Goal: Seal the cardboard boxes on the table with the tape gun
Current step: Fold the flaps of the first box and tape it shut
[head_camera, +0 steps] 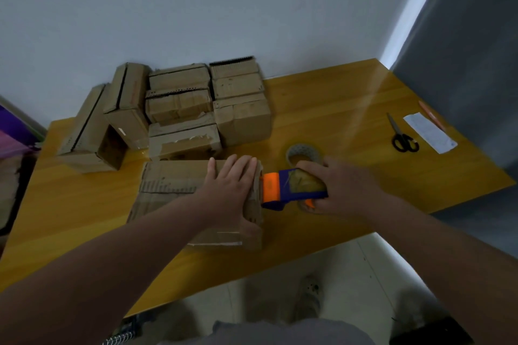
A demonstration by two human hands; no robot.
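Note:
A flat cardboard box (168, 193) lies on the yellow table (336, 109) in front of me. My left hand (229, 187) presses flat on the right end of its top, fingers straight, thumb down the near side. My right hand (339, 187) grips the blue and orange tape gun (288, 187), whose orange front end touches the box's right edge. Several other cardboard boxes (179, 109) are stacked at the back left, against the wall.
A spare roll of clear tape (302, 152) lies just behind the tape gun. Black-handled scissors (402, 134), a white paper slip (430, 131) and an orange pen (431, 115) lie at the table's right side. The table's near edge runs diagonally below my forearms.

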